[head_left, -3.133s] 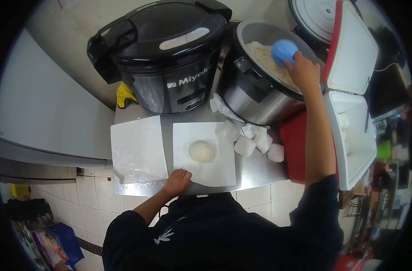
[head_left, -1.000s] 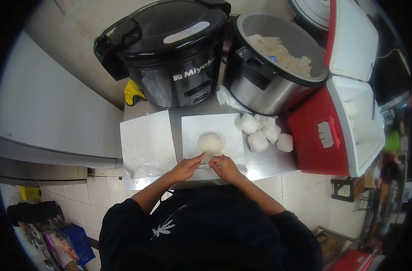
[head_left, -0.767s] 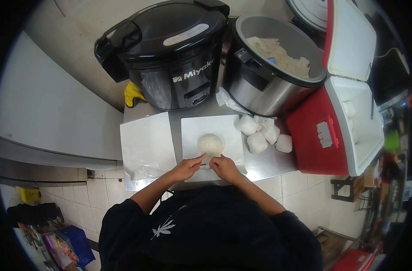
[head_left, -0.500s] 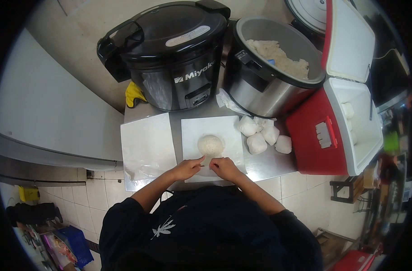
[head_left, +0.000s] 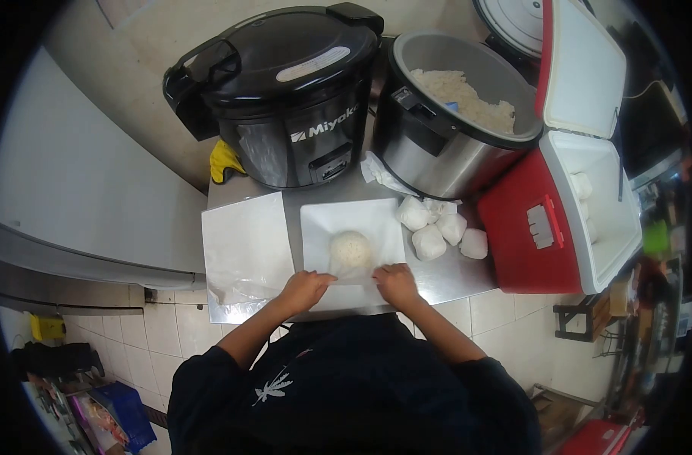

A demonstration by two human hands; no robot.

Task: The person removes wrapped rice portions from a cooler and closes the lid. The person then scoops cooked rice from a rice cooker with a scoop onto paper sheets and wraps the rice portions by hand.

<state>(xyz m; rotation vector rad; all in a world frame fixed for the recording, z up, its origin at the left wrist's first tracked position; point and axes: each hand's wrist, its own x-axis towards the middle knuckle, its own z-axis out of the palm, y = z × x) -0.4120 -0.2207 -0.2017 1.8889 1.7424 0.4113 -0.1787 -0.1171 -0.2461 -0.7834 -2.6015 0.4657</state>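
A round mound of rice [head_left: 350, 251] rests on a white paper sheet [head_left: 323, 220] on the steel table. Both hands pinch the near edge of the sheet, which is lifted and folded toward the rice. My left hand [head_left: 308, 290] holds the edge at the left of the mound, and my right hand [head_left: 397, 285] holds it at the right; the fingers of both are closed. Several white wrapped bundles [head_left: 429, 241] sit to the right of the sheet. A stack of flat white paper [head_left: 247, 243] lies to the left.
A closed black cooker [head_left: 285, 98] stands at the back left. Beside it an open cooker [head_left: 444, 155] contains rice with something blue in it. On the right is a red cooler [head_left: 524, 227], lid up, with white bundles inside. A yellow cloth [head_left: 223, 161] lies behind the paper stack.
My hands have moved apart, the left one leftward and the right one rightward. The sheet's near edge is now raised and drawn between them.
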